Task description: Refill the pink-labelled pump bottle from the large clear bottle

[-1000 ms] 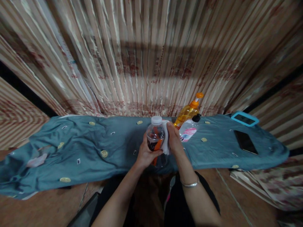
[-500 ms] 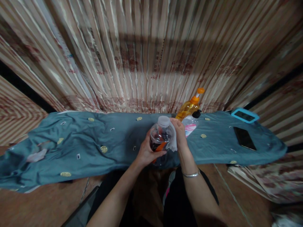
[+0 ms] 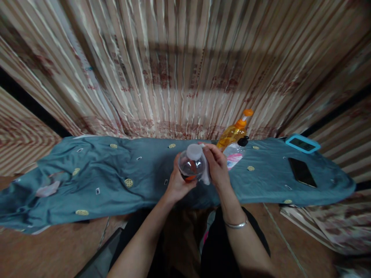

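One bottle (image 3: 190, 163) points up, the left hand (image 3: 176, 183) wrapped round it, the right hand (image 3: 218, 166) pinching white cloth (image 3: 206, 175) beside it.

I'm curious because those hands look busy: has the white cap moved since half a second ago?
Yes: the white cap has moved left, closer to the nearest yellow mark on the blue cloth.

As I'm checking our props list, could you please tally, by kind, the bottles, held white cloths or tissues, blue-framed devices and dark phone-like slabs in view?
Bottles: 3 (white-capped bottle, orange-topped bottle, black-topped bottle)
Held white cloth or tissue: 1
Blue-framed device: 1
Dark phone-like slab: 1
Total: 6
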### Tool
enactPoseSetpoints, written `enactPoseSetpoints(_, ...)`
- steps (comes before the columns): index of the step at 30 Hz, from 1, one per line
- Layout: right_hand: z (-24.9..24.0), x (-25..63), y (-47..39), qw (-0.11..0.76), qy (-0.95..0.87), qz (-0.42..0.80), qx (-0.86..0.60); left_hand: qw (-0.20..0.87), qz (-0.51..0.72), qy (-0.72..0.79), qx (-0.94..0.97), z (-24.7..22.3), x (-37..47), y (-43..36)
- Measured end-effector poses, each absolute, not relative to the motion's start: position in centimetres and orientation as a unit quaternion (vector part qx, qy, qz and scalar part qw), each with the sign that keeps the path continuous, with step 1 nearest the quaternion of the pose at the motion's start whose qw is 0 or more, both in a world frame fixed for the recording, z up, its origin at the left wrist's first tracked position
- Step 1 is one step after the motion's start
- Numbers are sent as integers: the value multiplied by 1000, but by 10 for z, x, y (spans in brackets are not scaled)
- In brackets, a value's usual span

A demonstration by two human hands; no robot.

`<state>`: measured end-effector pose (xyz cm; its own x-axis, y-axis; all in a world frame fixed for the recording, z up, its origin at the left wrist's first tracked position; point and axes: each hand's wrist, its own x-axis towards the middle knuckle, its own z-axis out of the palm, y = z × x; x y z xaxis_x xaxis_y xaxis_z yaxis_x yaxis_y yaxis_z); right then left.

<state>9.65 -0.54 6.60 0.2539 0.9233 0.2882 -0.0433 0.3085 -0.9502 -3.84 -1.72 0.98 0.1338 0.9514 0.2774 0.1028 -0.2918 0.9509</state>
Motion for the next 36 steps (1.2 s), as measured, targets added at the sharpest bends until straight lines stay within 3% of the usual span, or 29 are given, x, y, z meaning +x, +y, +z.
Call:
enactPoseSetpoints(5,58,71,-20,599,-621,255,-437,418,576,414,567,12,-51,-6)
enactPoseSetpoints(9,52,66,-21,578,-657,228,-427,465,579,404,534,10,-53,-8)
enactPoseSetpoints(14,62,84,-12,603,-586,351,-411,535,524,385,540,13,-46,-24)
enactPoseSetpoints(18,70,109,-4,552,-538,495,-402,574,474,357,564,15,-37,-36)
enactPoseSetpoints(24,69,136,-2,531,-546,504,-409,623,420,300,587,16,-21,-51)
enactPoseSetpoints(29,69,141,-11,457,-484,656,-356,660,377,281,586,19,-14,-57)
enactPoseSetpoints(36,69,132,-4,534,-471,543,-445,600,442,359,562,13,-23,-39)
